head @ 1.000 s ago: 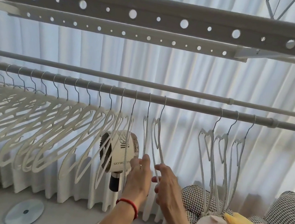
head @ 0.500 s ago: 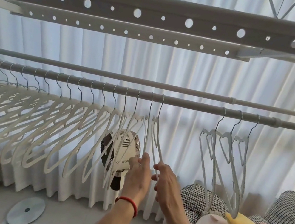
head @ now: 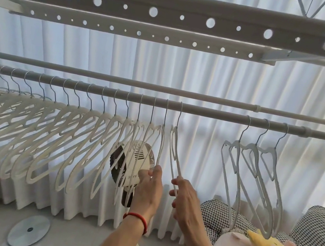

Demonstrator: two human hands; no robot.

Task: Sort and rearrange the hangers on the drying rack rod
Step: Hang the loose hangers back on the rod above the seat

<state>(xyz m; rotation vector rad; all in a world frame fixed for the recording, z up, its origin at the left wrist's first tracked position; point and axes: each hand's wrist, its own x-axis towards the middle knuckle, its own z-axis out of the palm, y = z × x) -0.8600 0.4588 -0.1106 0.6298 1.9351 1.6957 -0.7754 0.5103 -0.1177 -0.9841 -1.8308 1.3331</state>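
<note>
Two hands work under the rod (head: pixel 202 111); the left hand (head: pixel 148 194) pinches the lower edge of a hanger (head: pixel 161 144), fingers closed on it, at the right end of the long row (head: pixel 48 124) that fans away to its left; the right hand (head: pixel 185 200) curls shut around the next hanger (head: pixel 174 146), just right of the left fingers, apart from it; three hangers (head: pixel 256 163) hang well to the right of the right fingers; a fan (head: pixel 132 165) sits just behind the left fingertips.
</note>
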